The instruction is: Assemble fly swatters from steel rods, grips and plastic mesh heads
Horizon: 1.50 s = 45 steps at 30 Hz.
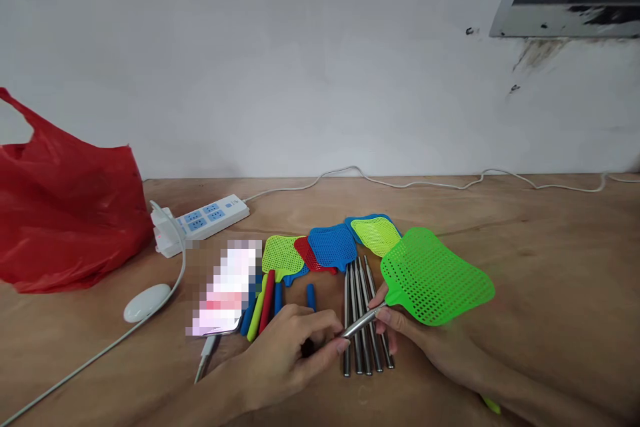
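A left hand and right hand pinch a metal rod between closed fingers, the green swatter head just beyond them liable to twist if grip slackens.

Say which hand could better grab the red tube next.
Likely the left hand: nearer the red tube, though holding the metal rod; the right hand is farther, beside the green mesh.

Wooden tabletop bore, left to right: red plastic bag, white oval device, white power strip, phone with blurred screen, coloured grip tubes, overlapping mesh fly-swatter heads, and five metal rods side by side. White cable ran along rear edge.
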### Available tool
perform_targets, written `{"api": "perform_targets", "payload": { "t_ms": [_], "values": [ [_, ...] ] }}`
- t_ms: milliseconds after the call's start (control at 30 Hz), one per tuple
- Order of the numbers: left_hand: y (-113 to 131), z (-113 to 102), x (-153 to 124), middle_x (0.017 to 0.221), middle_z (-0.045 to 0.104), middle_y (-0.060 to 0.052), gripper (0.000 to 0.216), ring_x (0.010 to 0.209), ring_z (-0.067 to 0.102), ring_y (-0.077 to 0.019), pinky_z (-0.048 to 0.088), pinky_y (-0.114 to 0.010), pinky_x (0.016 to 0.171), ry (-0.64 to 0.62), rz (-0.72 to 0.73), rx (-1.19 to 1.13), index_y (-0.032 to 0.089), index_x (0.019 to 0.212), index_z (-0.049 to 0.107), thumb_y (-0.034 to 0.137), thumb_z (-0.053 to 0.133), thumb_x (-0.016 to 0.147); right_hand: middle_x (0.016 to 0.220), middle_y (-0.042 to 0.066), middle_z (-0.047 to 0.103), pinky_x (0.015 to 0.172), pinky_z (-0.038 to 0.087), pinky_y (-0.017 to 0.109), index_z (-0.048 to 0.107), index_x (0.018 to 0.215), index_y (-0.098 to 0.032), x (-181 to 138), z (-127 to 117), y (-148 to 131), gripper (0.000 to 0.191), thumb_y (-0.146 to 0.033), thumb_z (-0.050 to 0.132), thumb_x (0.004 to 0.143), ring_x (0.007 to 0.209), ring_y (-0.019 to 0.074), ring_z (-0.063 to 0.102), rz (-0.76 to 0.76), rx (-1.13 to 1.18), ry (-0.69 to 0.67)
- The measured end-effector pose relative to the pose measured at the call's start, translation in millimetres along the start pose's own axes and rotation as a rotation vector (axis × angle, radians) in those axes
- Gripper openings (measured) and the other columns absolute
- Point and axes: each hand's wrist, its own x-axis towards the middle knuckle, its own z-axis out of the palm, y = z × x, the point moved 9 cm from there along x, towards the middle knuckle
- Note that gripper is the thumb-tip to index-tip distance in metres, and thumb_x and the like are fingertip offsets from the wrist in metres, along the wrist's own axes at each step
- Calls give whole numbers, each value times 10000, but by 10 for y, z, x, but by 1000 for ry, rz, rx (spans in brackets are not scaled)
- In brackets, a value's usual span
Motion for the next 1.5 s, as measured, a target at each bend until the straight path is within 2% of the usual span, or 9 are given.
{"api": "perform_targets", "payload": {
  "t_ms": [133,267,300,467,667,933,1133,1300,1500],
  "values": [
    [10,-18,22,544,328,82,267,489,338,-92,233,-227,463,17,8,-17,186,751,551,295,504,990,641,-8,633,570,541,326,646,862,-257,5,-83,-25,346,-596,682,801,537,173,626,-34,29,85],
    [-70,-61,19,537,315,85,290,474,316,-88,227,-220,458,23,-48,-49,181,736,558,322,507,985,634,5,639,599,544,345,652,819,-245,36,-365,-82,329,-570,701,804,525,178,618,-124,72,287],
    [-102,-67,15,537,328,83,297,477,325,-88,231,-218,460,21,-69,-50,179,739,567,334,508,985,653,7,643,613,543,345,656,821,-249,55,-401,-76,318,-562,707,805,532,176,616,-131,70,291],
    [-156,-92,14,534,362,78,314,481,346,-91,244,-219,480,33,-92,-59,173,744,598,359,520,984,686,28,654,618,536,360,677,834,-266,94,-464,1,327,-590,704,795,576,206,610,-100,81,276],
    [-113,-63,31,539,355,78,309,481,349,-92,235,-217,469,15,-90,-106,174,756,615,364,525,982,669,40,663,636,559,399,686,811,-308,52,-281,-47,313,-607,741,738,616,250,635,-6,78,169],
    [-127,-57,23,538,362,76,299,487,353,-90,231,-216,460,18,-108,-121,167,773,651,361,549,976,674,-7,627,633,537,320,682,887,-228,44,-288,79,364,-565,744,762,623,166,613,51,99,105],
    [-193,-48,6,565,422,60,325,515,386,-99,254,-215,478,34,-188,-125,166,769,653,403,555,969,732,42,663,547,499,288,702,850,-197,54,-367,55,426,-618,638,837,627,167,596,-7,322,163],
    [-216,-14,-3,566,413,61,368,514,371,-92,248,-221,489,23,-179,-87,160,747,628,414,521,990,691,23,639,500,481,275,712,842,-201,88,-342,63,333,-523,639,889,576,157,578,-42,280,154],
    [-211,-32,-3,559,380,67,377,504,360,-87,242,-214,478,38,-170,-79,158,753,631,420,511,996,672,18,638,469,487,255,716,833,-195,138,-340,95,380,-570,658,853,552,145,582,-34,254,142]
  ]
}}
